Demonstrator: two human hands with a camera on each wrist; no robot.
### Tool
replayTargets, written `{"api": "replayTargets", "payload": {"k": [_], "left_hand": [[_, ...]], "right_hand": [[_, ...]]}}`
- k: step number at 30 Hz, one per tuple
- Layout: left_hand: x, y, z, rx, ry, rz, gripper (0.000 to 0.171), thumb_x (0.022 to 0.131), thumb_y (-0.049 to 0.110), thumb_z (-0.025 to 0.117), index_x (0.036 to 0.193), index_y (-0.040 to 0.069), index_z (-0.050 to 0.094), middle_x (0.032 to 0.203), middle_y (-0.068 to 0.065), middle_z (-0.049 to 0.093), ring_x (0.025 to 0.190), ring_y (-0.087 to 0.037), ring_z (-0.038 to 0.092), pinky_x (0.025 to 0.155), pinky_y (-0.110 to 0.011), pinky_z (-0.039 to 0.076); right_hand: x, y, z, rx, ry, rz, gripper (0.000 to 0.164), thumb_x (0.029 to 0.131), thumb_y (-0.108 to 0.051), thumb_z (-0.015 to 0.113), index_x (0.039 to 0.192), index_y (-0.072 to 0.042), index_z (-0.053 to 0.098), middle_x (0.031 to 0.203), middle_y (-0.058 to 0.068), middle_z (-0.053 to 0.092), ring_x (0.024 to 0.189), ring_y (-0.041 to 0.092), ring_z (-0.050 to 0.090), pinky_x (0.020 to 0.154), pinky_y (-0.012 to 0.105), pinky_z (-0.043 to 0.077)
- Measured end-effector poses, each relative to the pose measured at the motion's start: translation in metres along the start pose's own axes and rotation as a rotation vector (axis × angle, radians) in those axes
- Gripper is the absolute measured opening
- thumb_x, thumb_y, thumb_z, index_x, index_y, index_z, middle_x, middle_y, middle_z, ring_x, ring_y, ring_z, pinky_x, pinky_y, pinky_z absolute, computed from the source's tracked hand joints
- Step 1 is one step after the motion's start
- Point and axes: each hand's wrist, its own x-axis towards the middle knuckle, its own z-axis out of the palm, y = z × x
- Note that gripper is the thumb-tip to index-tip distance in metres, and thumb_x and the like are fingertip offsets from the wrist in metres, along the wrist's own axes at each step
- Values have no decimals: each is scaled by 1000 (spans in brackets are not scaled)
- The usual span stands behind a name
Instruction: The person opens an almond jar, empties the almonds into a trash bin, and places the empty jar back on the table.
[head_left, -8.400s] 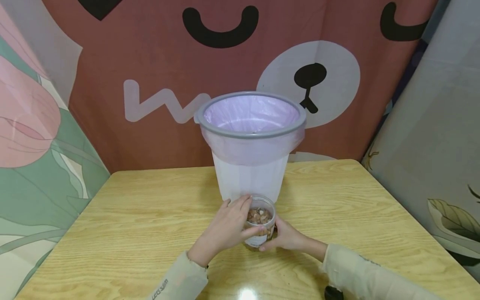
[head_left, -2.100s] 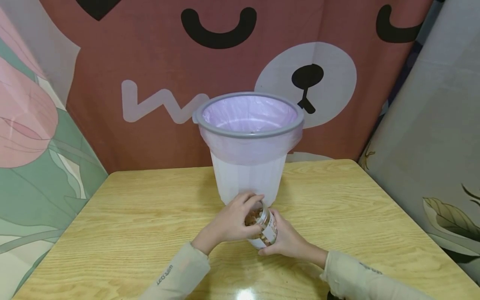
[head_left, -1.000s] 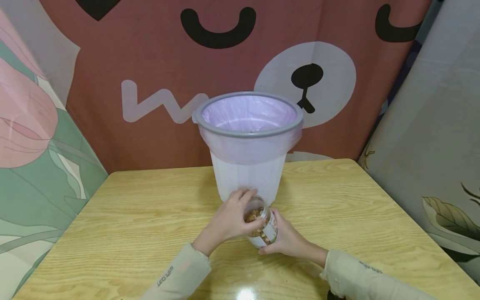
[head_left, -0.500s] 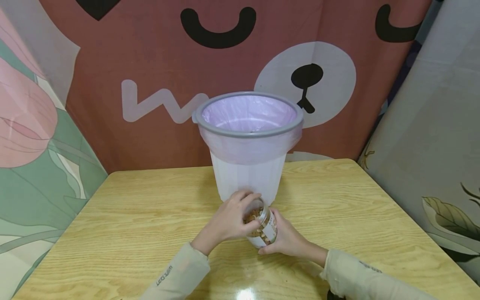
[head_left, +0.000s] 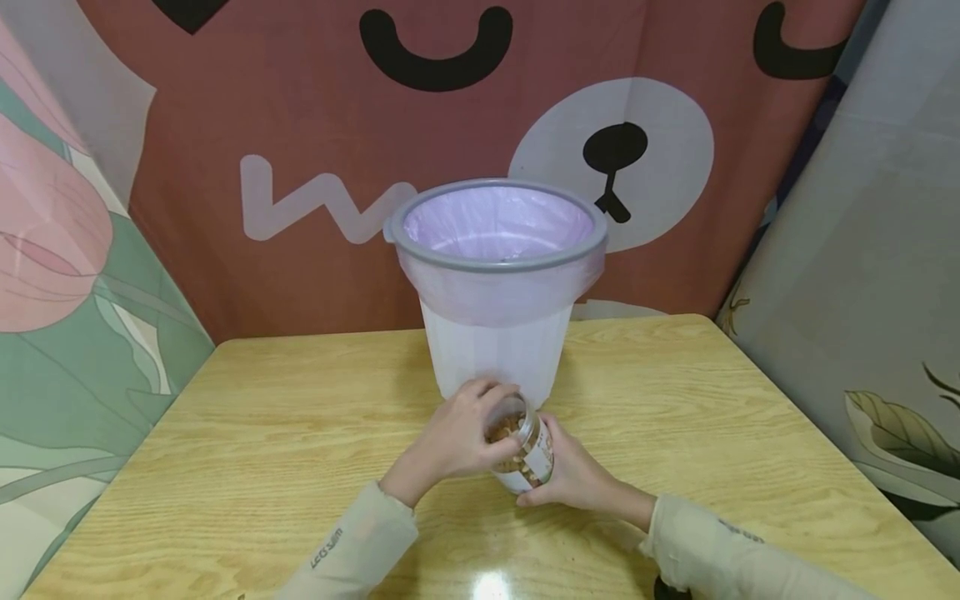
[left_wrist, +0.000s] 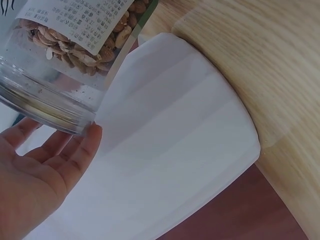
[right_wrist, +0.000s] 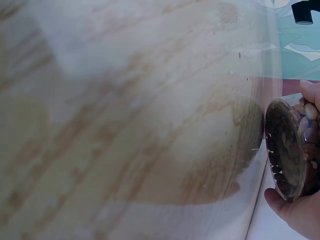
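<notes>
A clear jar of brown nuts (head_left: pixel 538 458) with a white label is tilted to the left, its open mouth facing my left hand (head_left: pixel 453 437). That hand holds the rim, fingers over the far side and thumb along the near side. My right hand (head_left: pixel 576 475) grips the lower body from the right. In the left wrist view, fingertips (left_wrist: pixel 91 134) touch the rim, and nuts show behind the label of the jar (left_wrist: pixel 75 25). The jar's base (right_wrist: pixel 286 150) shows in the right wrist view, with right-hand fingers (right_wrist: pixel 277 200) around it.
Right behind the jar stands a white trash can (head_left: pixel 495 354) with a grey rim and a pale purple liner (head_left: pixel 498 221). Both are on a wood-grain table (head_left: pixel 300 433). Printed cloths (head_left: pixel 337 108) hang behind and at the sides. A small black object (head_left: pixel 670 588) lies by the right sleeve.
The jar stood upright 8.4 seconds ago and is tilted to the left now. Over the last second the left fingers shifted slightly at the rim. The right hand kept its grip.
</notes>
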Motion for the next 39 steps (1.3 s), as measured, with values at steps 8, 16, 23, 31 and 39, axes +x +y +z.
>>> {"api": "replayTargets", "payload": {"k": [8, 16, 23, 31, 39], "left_hand": [[0, -1, 1, 34, 38, -59, 47, 79, 51, 56, 108, 15, 60, 108, -3, 54, 95, -18, 53, 74, -35, 47], [-1, 1, 2, 50, 40, -118, 52, 78, 56, 55, 106, 12, 60, 102, -4, 55, 89, -18, 54, 71, -35, 47], [-2, 0, 3, 55, 18, -115, 56, 80, 56, 51, 113, 11, 56, 109, -6, 53, 95, -21, 52, 73, -37, 47], [-3, 0, 2, 30, -11, -13, 56, 80, 45, 51, 127, 14, 48, 125, -12, 43, 112, -25, 44, 80, -42, 44], [-2, 1, 1, 6, -17, 15, 57, 75, 37, 52, 127, 13, 50, 116, -8, 49, 105, -20, 47, 80, -37, 44]], "right_hand": [[0, 0, 0, -11, -6, -4, 99, 54, -23, 85, 132, -4, 26, 117, 3, 48, 100, 17, 51, 84, 34, 42], [1, 0, 0, 5, -19, -6, 99, 55, -24, 84, 132, -4, 25, 117, 4, 49, 99, 18, 52, 83, 32, 43], [0, 0, 0, 4, -10, -2, 100, 54, -23, 85, 132, -4, 26, 116, 3, 49, 98, 17, 52, 82, 32, 43], [1, 1, 1, -6, -12, -2, 97, 54, -24, 85, 130, -5, 28, 113, 2, 49, 96, 16, 51, 81, 32, 43], [1, 1, 1, -9, -12, -3, 98, 54, -24, 85, 131, -4, 28, 112, 1, 50, 95, 16, 51, 81, 32, 43]]}}
